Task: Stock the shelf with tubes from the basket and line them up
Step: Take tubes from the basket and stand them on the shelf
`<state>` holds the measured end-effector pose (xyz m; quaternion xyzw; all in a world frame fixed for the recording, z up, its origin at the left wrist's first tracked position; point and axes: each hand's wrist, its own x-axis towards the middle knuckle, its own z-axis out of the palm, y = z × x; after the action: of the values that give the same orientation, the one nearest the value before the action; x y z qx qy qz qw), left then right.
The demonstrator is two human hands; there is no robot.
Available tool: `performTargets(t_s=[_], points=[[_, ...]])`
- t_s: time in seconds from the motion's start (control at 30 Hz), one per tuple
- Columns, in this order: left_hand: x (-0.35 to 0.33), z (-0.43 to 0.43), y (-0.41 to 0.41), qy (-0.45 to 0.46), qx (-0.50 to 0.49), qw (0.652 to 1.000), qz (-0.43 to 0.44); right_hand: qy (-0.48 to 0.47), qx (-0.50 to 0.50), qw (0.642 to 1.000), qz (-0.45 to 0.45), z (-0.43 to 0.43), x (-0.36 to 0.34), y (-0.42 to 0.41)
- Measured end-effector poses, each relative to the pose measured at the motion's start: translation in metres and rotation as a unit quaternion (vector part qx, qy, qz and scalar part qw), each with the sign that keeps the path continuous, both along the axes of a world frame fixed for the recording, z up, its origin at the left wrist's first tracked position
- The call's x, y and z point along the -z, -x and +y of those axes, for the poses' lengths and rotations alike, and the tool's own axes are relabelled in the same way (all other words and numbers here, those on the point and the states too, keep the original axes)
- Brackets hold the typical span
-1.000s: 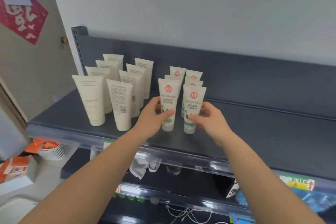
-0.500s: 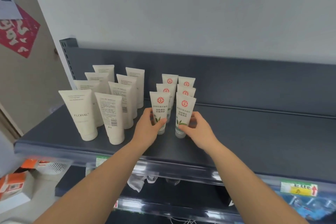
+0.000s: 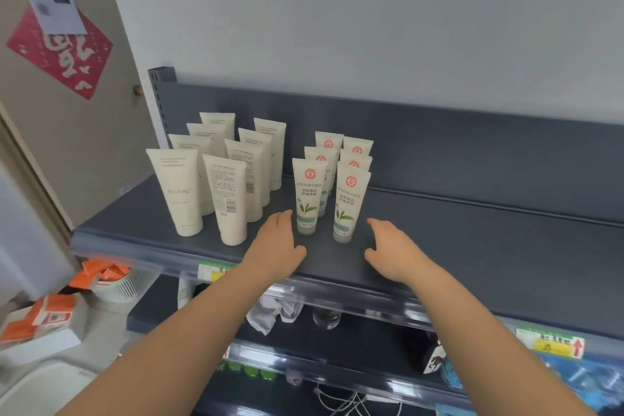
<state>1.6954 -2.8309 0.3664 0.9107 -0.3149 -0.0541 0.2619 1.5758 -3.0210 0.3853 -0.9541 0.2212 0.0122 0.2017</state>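
Shelf [image 3: 472, 240] holds eight cream tubes [image 3: 175, 192] and six red-logo tubes [image 3: 349, 203]

Shop: metal shelf [image 3: 472, 246] with price labels [image 3: 550, 344], stocked tubes [image 3: 229, 199].

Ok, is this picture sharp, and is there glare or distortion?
Head view: slight motion blur, the lettering on the front cream plastic tube smears; the wide lens leans the upright of the dark grey metal shelf; light soft and even, no glare on that tube.
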Motion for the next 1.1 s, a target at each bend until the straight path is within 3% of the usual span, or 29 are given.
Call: performTargets(t_s=[0.33, 0.5, 0.77, 1.1], points=[[-0.008, 0.053, 0.028, -0.086, 0.058, 0.982, -0.159, 0.228, -0.023, 0.970, 0.080, 0.033, -0.006, 0.020], [-0.002, 0.096, 0.028, -0.122, 0.064, 0.969, -0.204, 0.259, -0.016, 0.964, 0.064, 0.082, -0.009, 0.016], [0.015, 0.224, 0.015, -0.189, 0.021, 0.961, -0.200, 0.284, -0.107, 0.949, 0.087, 0.212, 0.011, -0.016], [0.063, 0.393, 0.001, -0.263, -0.085, 0.950, -0.145, 0.288, -0.250, 0.923, 0.046, 0.374, 0.049, -0.074]])
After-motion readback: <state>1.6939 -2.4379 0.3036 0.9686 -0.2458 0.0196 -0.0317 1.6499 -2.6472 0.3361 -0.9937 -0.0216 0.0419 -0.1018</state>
